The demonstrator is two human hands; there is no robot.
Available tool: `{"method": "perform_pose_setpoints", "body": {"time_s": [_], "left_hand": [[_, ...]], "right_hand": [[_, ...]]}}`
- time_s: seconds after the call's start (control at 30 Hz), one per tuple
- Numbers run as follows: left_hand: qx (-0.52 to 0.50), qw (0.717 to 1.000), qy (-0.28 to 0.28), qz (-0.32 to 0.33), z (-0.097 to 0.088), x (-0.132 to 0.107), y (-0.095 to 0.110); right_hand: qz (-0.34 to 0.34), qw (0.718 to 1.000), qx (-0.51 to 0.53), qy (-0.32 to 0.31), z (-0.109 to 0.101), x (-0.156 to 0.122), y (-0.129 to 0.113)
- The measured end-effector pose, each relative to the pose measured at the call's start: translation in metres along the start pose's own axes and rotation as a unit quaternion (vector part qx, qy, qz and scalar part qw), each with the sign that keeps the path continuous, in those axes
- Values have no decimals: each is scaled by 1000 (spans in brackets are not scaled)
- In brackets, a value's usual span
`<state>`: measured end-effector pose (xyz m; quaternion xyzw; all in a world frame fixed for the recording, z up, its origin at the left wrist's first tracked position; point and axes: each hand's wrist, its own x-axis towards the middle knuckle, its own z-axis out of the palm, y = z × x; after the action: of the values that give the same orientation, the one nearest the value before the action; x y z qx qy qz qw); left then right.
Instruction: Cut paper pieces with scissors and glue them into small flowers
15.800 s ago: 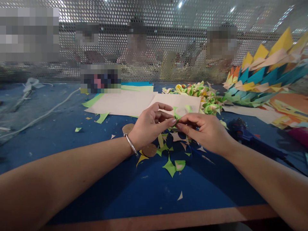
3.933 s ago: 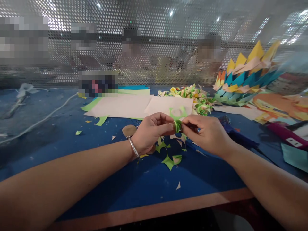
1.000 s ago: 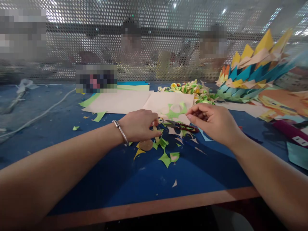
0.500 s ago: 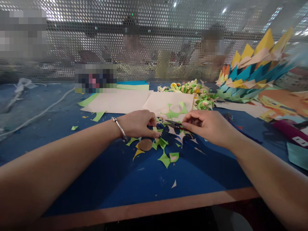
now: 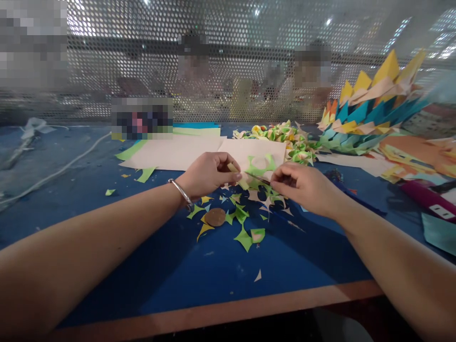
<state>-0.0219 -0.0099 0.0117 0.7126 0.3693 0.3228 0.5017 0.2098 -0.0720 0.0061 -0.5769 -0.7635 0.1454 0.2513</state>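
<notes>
My left hand (image 5: pixel 215 173), a metal bangle on its wrist, pinches a small pale yellow-green paper piece (image 5: pixel 243 183) between thumb and fingers. In my right hand (image 5: pixel 297 185) is a slim pointed metal tool (image 5: pixel 259 178); its tip points left and lies close to the paper piece. My fingers hide its rear end, so I cannot tell whether it is tweezers or scissors. Beneath both hands lie green, white and yellow paper scraps (image 5: pixel 244 237) with curved edges. A round brown disc (image 5: pixel 215 217) rests among them.
White sheets (image 5: pixel 167 151) lie behind my hands, with a cut-out green sheet (image 5: pixel 260 166) on top. Farther back is a heap of curled paper pieces (image 5: pixel 288 135). A folded-paper model (image 5: pixel 370 114) stands right, near a purple object (image 5: pixel 423 197). A perforated screen (image 5: pixel 231 61) rises behind the table.
My left hand has risen slightly from the scraps and now shows the pale paper piece in its pinch. The tool's tip has come nearer to it.
</notes>
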Motion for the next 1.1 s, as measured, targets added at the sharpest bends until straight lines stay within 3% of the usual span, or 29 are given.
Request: {"method": "perform_pose_setpoints", "body": {"time_s": [0.13, 0.37, 0.57, 0.7, 0.9, 1.1], "left_hand": [[-121, 991, 43, -36, 8, -1, -2], [-220, 974, -41, -43, 22, -12, 2], [-252, 967, -45, -14, 25, -15, 7], [-211, 977, -42, -1, 26, -17, 10], [-201, 979, -34, -5, 28, -19, 8], [-252, 967, 47, -9, 25, -14, 4]], "right_hand": [[58, 991, 118, 26, 0, 1, 0], [74, 957, 279, 15, 6, -1, -7], [39, 913, 405, 1, 17, -2, -21], [34, 916, 398, 25, 21, -4, -29], [40, 931, 345, 112, 13, 3, -32], [48, 956, 283, 58, 4, 16, -38]]}}
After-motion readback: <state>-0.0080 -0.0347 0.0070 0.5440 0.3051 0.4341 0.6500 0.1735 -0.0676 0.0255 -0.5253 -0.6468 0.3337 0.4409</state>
